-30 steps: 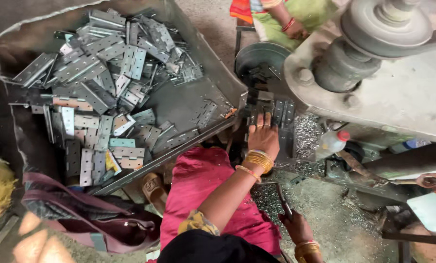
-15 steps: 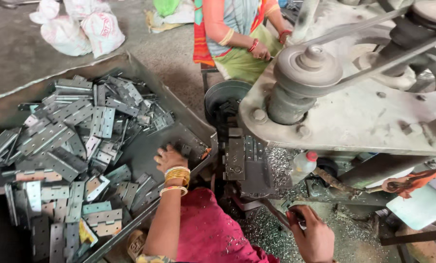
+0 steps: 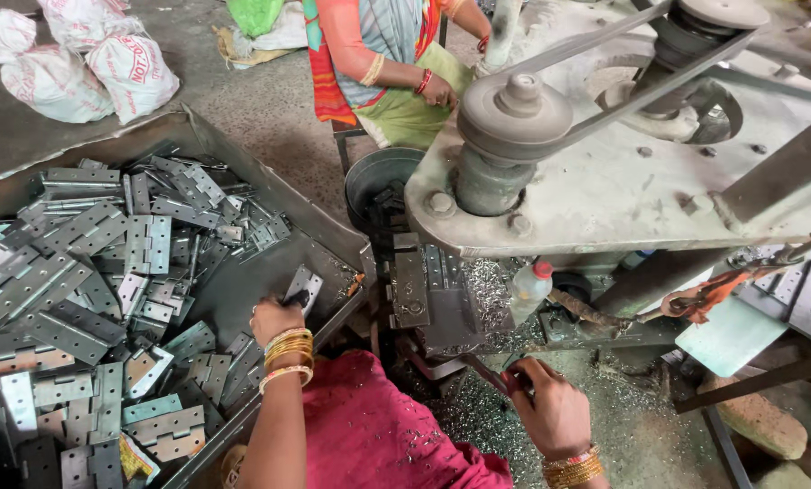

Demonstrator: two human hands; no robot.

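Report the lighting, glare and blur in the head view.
Head view: soft, even daylight, shadows faint; mild glare on the metal hinges in the tray; left hand and right hand fairly sharp; wide-lens bending at the edges; the machine up close fills the right.

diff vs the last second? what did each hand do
Left hand moved from the press bed left into the tray and took hold of a hinge plate. Right hand stayed low on the rod before the machine.
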